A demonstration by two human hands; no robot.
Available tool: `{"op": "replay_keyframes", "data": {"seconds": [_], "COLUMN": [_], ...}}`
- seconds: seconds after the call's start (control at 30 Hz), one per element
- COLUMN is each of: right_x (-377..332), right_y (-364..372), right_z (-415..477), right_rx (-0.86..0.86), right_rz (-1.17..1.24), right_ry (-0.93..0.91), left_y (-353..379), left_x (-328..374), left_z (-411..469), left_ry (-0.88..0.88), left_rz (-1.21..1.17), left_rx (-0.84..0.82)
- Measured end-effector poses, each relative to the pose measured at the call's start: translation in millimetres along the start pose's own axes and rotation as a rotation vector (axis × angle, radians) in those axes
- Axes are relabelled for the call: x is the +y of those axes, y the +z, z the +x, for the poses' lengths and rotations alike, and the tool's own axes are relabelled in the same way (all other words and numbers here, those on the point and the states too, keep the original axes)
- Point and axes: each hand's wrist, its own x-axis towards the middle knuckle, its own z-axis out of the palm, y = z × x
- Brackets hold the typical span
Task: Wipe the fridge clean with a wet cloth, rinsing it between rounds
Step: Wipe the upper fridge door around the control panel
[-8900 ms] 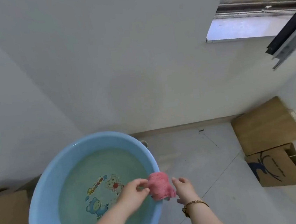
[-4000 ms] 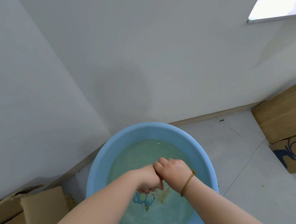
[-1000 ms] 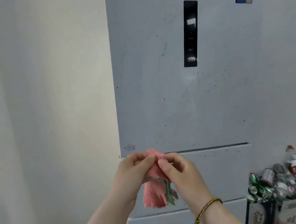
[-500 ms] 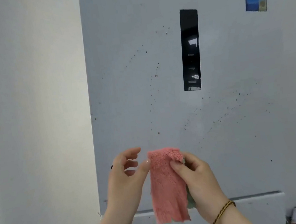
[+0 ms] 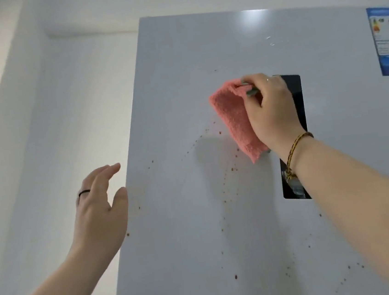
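Clutching the fuzzy pink cloth (image 5: 233,116), right hand (image 5: 272,112) presses it to the speckled fridge (image 5: 197,231); left hand (image 5: 99,210) splayed.

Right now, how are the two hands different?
The right hand grips the pink cloth against the fridge door; the left hand is open, holding nothing. The right hand has a bracelet at its wrist; the left hand has a dark ring. Both are raised.

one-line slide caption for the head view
The right hand holds a pink cloth against the spattered fridge door; left hand open nearby.
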Motion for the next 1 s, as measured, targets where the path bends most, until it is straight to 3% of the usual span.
{"op": "replay_keyframes", "data": {"seconds": [0.1,0.2,0.33,0.47,0.67,0.8,0.87,1.0], "right_x": [16,28,32,25,19,13,22,14], "right_y": [17,31,45,43,53,52,51,51], "right_z": [42,61,62,52,16,21,46,85], "right_rx": [0.114,0.165,0.433,0.259,0.073,-0.292,-0.345,-0.202], "right_rz": [-0.207,-0.412,-0.507,-0.462,-0.399,-0.499,-0.590,-0.540], "right_ry": [-0.080,-0.083,-0.264,-0.431,-0.409,-0.337,-0.275,-0.032], "left_y": [10,20,28,33,34,35,35,33], "left_x": [6,15,15,11,10,6,5,2], "left_z": [29,48,49,48,51,52,52,50], "left_ry": [0.085,0.072,0.050,0.002,-0.028,-0.005,0.007,0.007], "left_rz": [0.060,-0.034,-0.200,-0.296,-0.357,-0.360,-0.375,-0.459], "left_rx": [-0.036,-0.067,-0.062,-0.048,-0.061,-0.063,-0.063,-0.085]}}
